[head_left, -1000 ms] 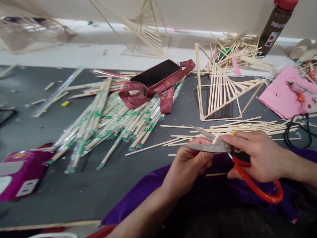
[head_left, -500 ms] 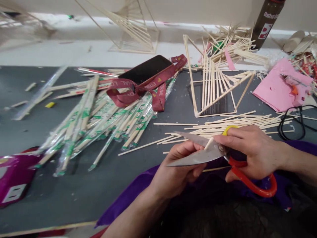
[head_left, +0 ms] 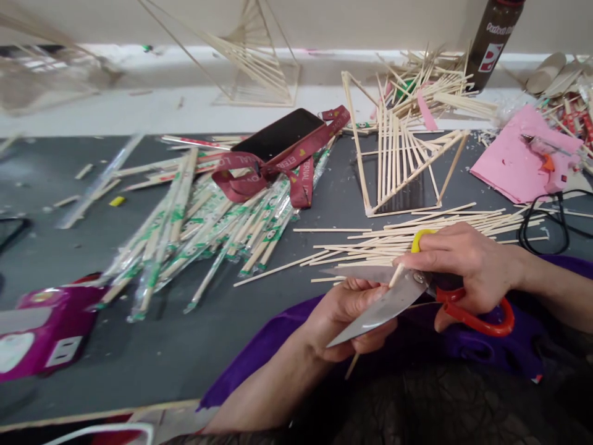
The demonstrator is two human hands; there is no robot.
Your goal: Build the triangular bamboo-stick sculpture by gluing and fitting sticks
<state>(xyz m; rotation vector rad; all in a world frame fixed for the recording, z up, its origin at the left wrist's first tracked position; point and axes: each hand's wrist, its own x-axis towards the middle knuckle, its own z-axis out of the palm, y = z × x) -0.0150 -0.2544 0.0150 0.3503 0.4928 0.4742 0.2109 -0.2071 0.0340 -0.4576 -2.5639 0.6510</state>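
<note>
My right hand (head_left: 477, 266) grips a pair of scissors (head_left: 380, 315) by its yellow and red handles. The blades are apart and point left, across my left hand. A thin wooden stick (head_left: 396, 275) stands between them, close to the pivot. My left hand (head_left: 336, 321) is closed around that stick, partly hidden behind the lower blade. The stick's other end pokes out beneath my fingers. Just beyond both hands, loose bare sticks (head_left: 445, 232) lie in a spread pile. Behind the pile stands a triangular frame (head_left: 398, 167) built of sticks.
Wrapped chopsticks (head_left: 185, 247) are heaped at left, with a phone (head_left: 280, 133) and its red strap on top. A magenta packet (head_left: 60, 327) lies front left. At right are pink paper (head_left: 503, 154), a glue gun (head_left: 553, 162) and a black cable (head_left: 551, 225). A dark bottle (head_left: 493, 43) stands behind.
The scissors have tilted, so the lower blade slopes further down. The stick's lower end now shows below my left hand. The view has shifted slightly left.
</note>
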